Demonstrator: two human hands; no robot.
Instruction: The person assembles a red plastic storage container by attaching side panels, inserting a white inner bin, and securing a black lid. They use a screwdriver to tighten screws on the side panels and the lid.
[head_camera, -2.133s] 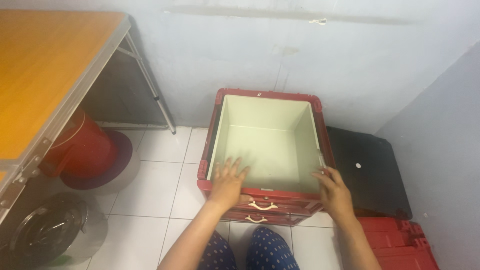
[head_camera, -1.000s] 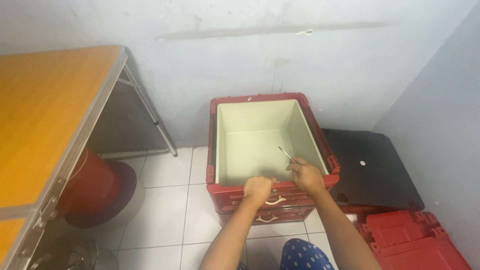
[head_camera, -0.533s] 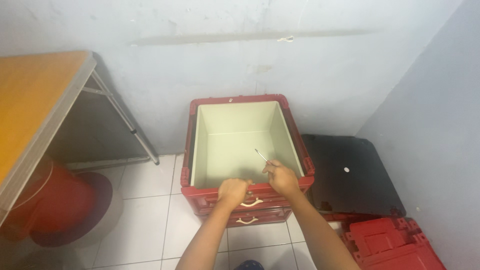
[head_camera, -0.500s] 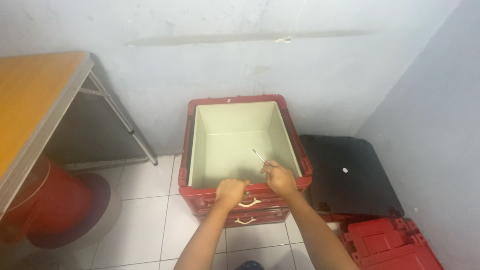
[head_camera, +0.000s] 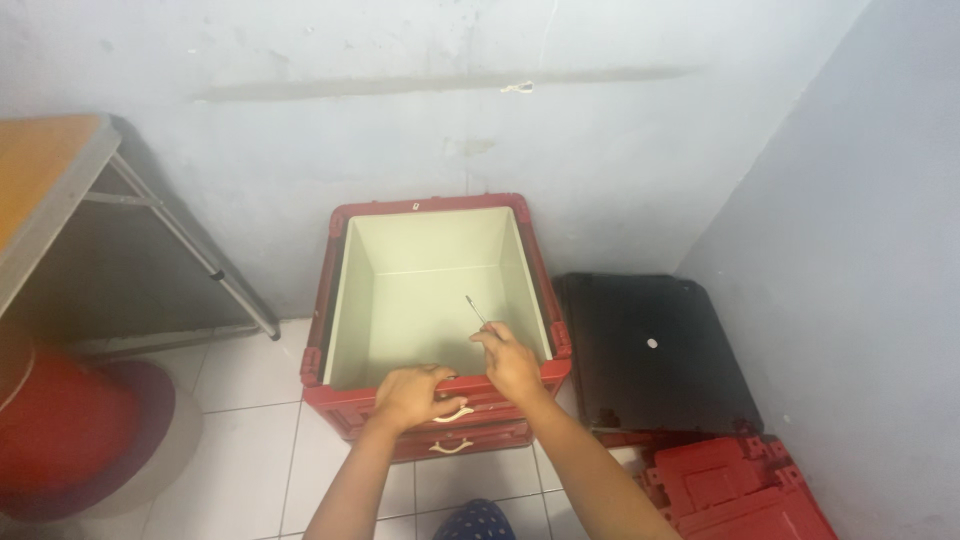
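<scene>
Walls, pale grey plaster, meet in a corner behind the white tiled floor (head_camera: 240, 440). Orange-topped folding table with grey metal legs (head_camera: 40, 190) stands at far left, well apart from the hands. Round red plastic bucket (head_camera: 50, 420) sits on the floor under the table's near edge. Flat black square panel (head_camera: 650, 350) lies on the floor just beside the crate's right side; red moulded plastic lid pieces (head_camera: 730, 490) lie next to it at lower right. Open red plastic crate with cream inner lining (head_camera: 345, 300) stands against the back wall, centre, nothing seen inside but bare lining. Two cream pull handles show on its front face below the hands. Left hand (head_camera: 412, 392) rests curled over the crate's near rim, fingers clenched on the rim edge. Right hand (head_camera: 510, 362) sits just beside it at the rim, pinching a thin grey metal wire or pin (head_camera: 474, 309) that sticks up and back over the crate interior, tilted toward the left.
</scene>
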